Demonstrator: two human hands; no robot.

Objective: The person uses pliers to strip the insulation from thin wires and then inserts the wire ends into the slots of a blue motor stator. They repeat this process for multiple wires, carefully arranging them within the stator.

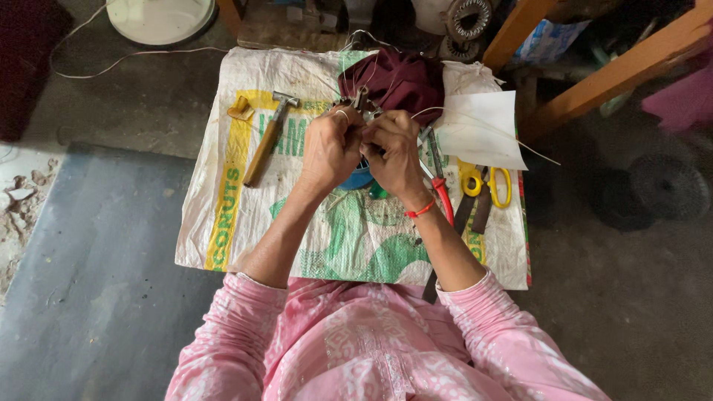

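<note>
**Both hands close on a small metal part over the sack**

Your left hand point(329, 148) and right hand point(394, 154) meet above the middle of the woven sack point(223, 186) spread on the floor. Their fingers curl inward and touch each other, pinching a small metal part point(361, 99) with thin wires point(475, 122) running off it; the part sits at your fingertips, just in front of the maroon cloth point(397, 78). How tightly either hand grips it, you cannot tell, since the fingers hide most of it.

A red band point(420, 211) circles your right wrist. Under your hands a blue round thing point(356, 178) shows partly, with a green bit just beside it.

On the sack to your left lies a hammer point(266, 141) with a wooden handle, its head away from you. To your right lie red-handled pliers point(440, 178), then yellow scissors point(486, 186) near the sack's edge. A white sheet point(486, 130) rests beside the cloth, above the scissors.
</note>
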